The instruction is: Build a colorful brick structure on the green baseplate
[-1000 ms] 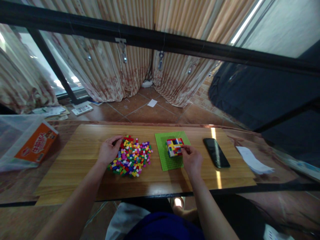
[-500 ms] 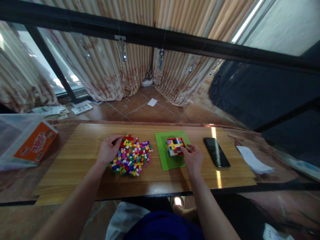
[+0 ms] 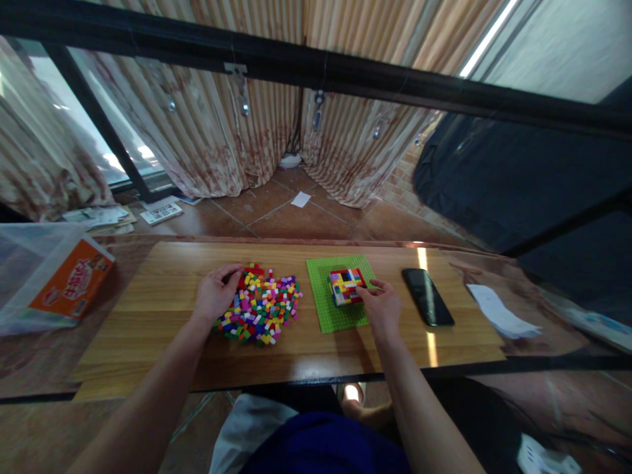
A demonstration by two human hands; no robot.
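Note:
My left hand (image 3: pixel 217 289) rests at the upper left edge of a loose heap of small multicoloured toy bricks (image 3: pixel 266 306). Its fingers are bent, with a gap beside the thumb, and I see no brick in them. A green studded baseplate (image 3: pixel 323 319) lies to the right of the heap. On it stands a low block built of toy bricks (image 3: pixel 343 289), mostly red, yellow and white, with a dark opening in its top. My right hand (image 3: pixel 384 306) grips this block at its right side with thumb and fingertips; the contact is partly hidden.
A black phone (image 3: pixel 428 297) lies on the wooden table (image 3: pixel 148 296), right of the baseplate. Farther right are white papers (image 3: pixel 498 313). A clear plastic bin with an orange label (image 3: pixel 74 280) stands at the left. Curtains (image 3: pixel 222 145) and a dark bar (image 3: pixel 276 56) are ahead.
The view has shifted slightly. Both hands stay almost in place, the left by the brick heap and the right at the brick block.

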